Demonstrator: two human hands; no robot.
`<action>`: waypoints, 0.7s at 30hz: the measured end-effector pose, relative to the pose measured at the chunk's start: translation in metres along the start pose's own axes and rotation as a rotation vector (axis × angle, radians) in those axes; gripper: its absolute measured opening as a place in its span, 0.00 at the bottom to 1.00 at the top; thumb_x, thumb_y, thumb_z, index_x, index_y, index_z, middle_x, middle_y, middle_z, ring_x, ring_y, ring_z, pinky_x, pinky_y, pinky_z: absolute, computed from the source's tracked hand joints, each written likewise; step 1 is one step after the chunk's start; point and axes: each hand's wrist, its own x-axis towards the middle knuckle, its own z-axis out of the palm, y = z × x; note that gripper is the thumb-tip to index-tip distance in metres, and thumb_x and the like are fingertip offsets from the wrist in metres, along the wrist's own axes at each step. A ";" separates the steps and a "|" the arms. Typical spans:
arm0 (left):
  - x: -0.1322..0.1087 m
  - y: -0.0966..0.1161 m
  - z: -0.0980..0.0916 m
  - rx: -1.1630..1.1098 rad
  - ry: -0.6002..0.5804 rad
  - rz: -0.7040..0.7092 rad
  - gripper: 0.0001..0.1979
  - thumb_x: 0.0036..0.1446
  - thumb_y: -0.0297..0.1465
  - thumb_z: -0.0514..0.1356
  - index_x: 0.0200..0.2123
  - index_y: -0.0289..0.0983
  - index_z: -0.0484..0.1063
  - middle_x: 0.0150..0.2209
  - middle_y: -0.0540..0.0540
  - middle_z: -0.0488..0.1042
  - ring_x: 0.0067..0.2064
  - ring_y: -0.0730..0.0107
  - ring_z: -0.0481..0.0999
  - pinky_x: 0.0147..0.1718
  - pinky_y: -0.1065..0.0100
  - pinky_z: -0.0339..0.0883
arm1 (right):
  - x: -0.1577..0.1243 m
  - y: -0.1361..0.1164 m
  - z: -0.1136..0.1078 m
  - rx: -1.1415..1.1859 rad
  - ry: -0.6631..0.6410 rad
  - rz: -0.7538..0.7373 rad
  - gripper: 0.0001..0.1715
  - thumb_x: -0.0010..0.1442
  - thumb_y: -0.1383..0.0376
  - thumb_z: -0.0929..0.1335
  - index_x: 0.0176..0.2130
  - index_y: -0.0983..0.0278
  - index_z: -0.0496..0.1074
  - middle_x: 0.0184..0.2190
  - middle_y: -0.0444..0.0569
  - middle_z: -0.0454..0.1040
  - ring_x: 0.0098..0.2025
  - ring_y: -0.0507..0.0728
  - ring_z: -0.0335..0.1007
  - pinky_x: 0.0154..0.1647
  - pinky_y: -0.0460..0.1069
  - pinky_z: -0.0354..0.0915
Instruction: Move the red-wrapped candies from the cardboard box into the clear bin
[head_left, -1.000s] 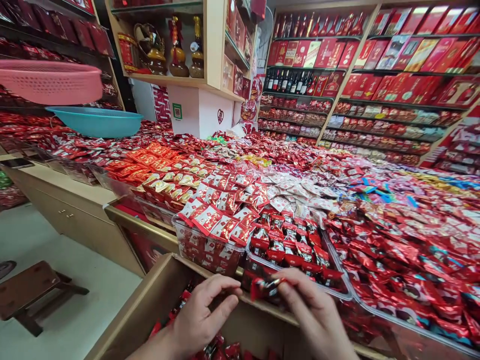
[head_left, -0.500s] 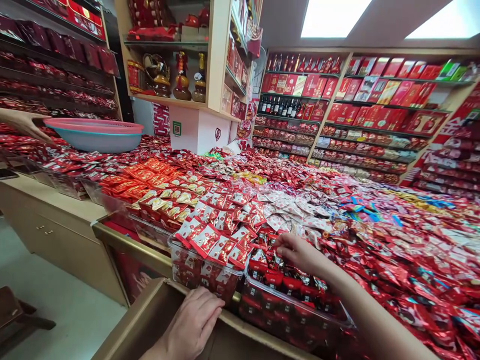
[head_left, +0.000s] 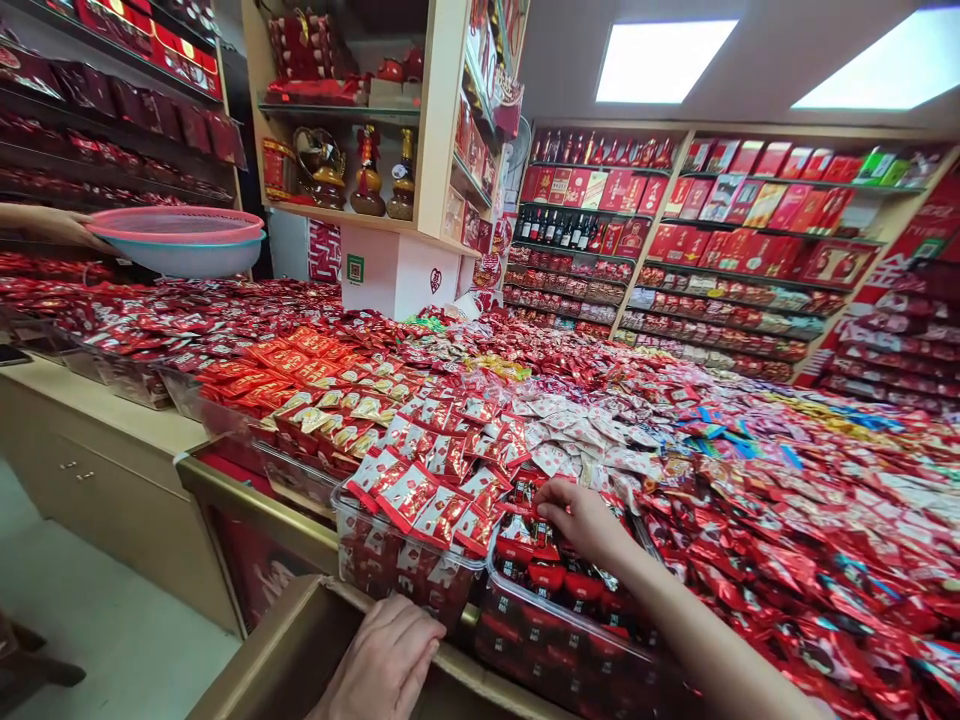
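My left hand [head_left: 394, 650] lies over the rim of an open cardboard box [head_left: 259, 650], its fingers bent around the edge. In a clear plastic bin of dark red and black candy packets [head_left: 581, 585], my right hand [head_left: 581, 515] has its fingers pinched together at a small red packet [head_left: 531, 530]. That packet is partly hidden by the hand. Beside this bin, to the left, stands another clear bin [head_left: 409, 580], heaped with red and white candy packets [head_left: 442, 510]. The box touches or nearly touches the fronts of both bins.
At far left another person's hand [head_left: 71, 228] holds stacked pink and blue basins [head_left: 180, 250] above the candy. Loose packets [head_left: 750, 480] cover the wide display. A brass-coloured rail [head_left: 259, 515] edges the counter. A low corner cabinet [head_left: 420, 160] overhangs the pile.
The other person's hand has raised the basins off the candy pile. My right hand has shifted slightly left among the packets. My left hand stays on the box rim. The view tilts up a little.
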 end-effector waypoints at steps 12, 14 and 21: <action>0.001 0.001 0.000 0.027 0.052 0.027 0.08 0.55 0.23 0.49 0.36 0.38 0.64 0.30 0.47 0.73 0.33 0.65 0.70 0.34 0.62 0.63 | -0.010 0.004 -0.028 -0.066 -0.107 -0.003 0.10 0.50 0.70 0.60 0.30 0.65 0.69 0.26 0.47 0.72 0.30 0.54 0.65 0.31 0.47 0.60; 0.001 0.001 0.001 0.025 0.055 0.028 0.08 0.55 0.24 0.49 0.37 0.38 0.64 0.31 0.47 0.73 0.33 0.64 0.70 0.35 0.62 0.63 | -0.013 0.007 -0.027 -0.069 -0.137 0.003 0.09 0.50 0.71 0.60 0.29 0.65 0.69 0.27 0.46 0.72 0.30 0.54 0.66 0.32 0.47 0.60; 0.000 0.000 0.002 0.018 0.035 0.023 0.08 0.56 0.23 0.49 0.38 0.38 0.64 0.32 0.47 0.72 0.33 0.64 0.69 0.34 0.62 0.62 | -0.023 0.000 -0.033 -0.086 -0.144 -0.006 0.08 0.51 0.68 0.62 0.30 0.64 0.69 0.30 0.48 0.73 0.33 0.55 0.66 0.35 0.49 0.60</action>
